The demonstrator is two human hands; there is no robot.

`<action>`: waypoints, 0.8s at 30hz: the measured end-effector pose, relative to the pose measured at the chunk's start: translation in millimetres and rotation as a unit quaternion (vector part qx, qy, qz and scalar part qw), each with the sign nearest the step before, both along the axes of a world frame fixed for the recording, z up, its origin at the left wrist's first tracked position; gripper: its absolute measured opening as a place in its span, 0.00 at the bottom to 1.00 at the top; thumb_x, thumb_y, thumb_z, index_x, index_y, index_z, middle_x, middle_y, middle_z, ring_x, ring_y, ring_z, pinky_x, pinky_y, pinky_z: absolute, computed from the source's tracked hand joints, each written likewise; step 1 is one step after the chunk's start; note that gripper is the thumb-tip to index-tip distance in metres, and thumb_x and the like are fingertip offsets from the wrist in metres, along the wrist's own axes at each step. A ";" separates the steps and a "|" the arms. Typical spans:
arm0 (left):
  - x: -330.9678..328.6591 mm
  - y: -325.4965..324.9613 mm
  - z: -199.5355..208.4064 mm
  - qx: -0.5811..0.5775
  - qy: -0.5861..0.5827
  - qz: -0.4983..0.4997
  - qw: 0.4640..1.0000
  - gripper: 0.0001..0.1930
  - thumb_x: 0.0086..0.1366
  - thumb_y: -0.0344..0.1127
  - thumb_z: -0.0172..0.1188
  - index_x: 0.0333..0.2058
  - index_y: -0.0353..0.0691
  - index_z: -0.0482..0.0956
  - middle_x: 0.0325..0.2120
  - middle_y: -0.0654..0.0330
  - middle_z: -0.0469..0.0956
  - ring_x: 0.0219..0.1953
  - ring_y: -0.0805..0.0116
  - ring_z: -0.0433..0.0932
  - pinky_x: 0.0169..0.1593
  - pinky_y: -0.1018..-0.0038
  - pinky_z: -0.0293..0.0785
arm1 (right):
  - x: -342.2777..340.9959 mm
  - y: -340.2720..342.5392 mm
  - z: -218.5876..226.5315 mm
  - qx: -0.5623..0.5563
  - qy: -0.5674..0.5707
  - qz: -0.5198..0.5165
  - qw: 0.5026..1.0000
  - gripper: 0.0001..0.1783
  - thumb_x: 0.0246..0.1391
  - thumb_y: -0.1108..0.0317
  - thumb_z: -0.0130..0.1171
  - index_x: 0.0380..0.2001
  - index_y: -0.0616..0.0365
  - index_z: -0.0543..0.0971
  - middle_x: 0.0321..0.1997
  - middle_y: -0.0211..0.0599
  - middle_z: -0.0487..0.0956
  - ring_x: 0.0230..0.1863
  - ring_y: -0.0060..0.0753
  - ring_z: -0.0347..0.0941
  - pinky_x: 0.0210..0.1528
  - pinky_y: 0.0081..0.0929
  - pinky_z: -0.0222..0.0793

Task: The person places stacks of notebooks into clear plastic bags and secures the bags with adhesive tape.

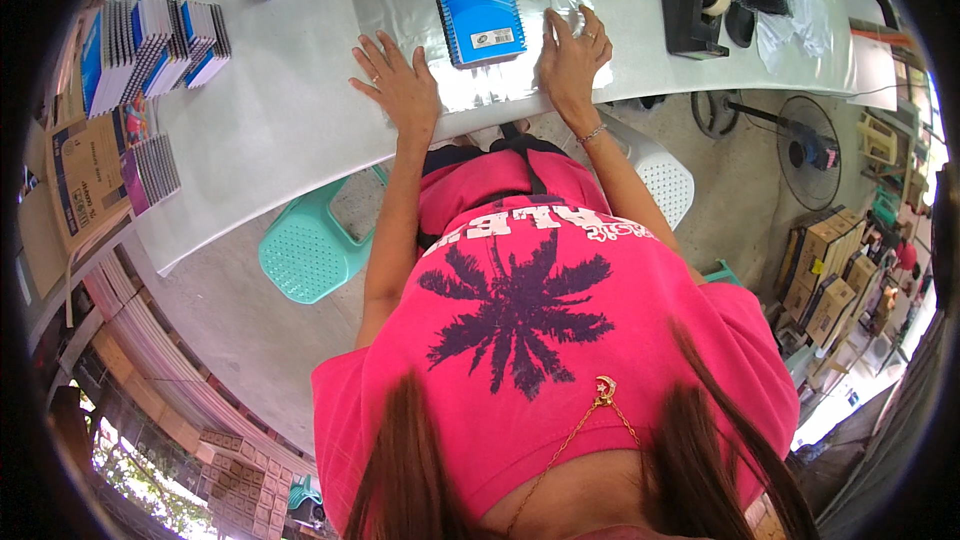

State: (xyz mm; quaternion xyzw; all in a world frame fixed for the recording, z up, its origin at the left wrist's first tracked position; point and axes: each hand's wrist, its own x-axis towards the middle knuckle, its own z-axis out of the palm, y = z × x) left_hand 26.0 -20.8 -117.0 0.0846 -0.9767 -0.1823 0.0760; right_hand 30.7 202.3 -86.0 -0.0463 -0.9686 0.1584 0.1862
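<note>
A small stack of blue spiral notebooks lies on a sheet of clear plastic film spread over the white table. My left hand rests palm down to the left of the notebooks, its fingers spread over the film's near left part. To their right, my right hand has its fingers apart and slightly bent, with the fingertips on the film's right side. Neither hand touches the notebooks. Glare on the plastic hides parts of its near edge.
Stacks of spiral notebooks stand at the table's left, by a cardboard box. A black tape dispenser sits at the far right. Below the table are a green stool, a white stool and a fan.
</note>
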 end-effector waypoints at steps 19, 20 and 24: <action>-1.8 4.8 0.7 0.031 0.044 0.063 0.997 0.34 0.70 0.52 0.43 0.66 0.35 0.54 0.69 0.49 0.46 0.71 0.52 0.42 0.68 0.44 0.33 | -14.7 48.1 14.6 -0.324 -0.183 -0.028 0.928 0.17 0.44 0.66 0.65 0.40 0.58 0.80 0.22 0.36 0.77 0.24 0.29 0.73 0.30 0.29 0.69; -1.4 4.9 0.3 0.026 0.041 0.064 0.997 0.33 0.70 0.52 0.43 0.66 0.36 0.54 0.69 0.49 0.47 0.71 0.52 0.43 0.68 0.44 0.33 | -14.4 51.4 11.3 -0.316 -0.184 -0.016 0.931 0.16 0.46 0.67 0.65 0.40 0.59 0.80 0.22 0.34 0.77 0.24 0.25 0.72 0.29 0.25 0.67; -1.1 5.4 1.6 0.001 0.011 0.062 0.998 0.33 0.70 0.53 0.43 0.66 0.37 0.54 0.69 0.50 0.47 0.71 0.53 0.44 0.69 0.46 0.34 | -16.8 55.2 12.7 -0.333 -0.181 0.012 0.925 0.15 0.46 0.67 0.63 0.39 0.59 0.80 0.26 0.41 0.80 0.27 0.34 0.76 0.32 0.30 0.70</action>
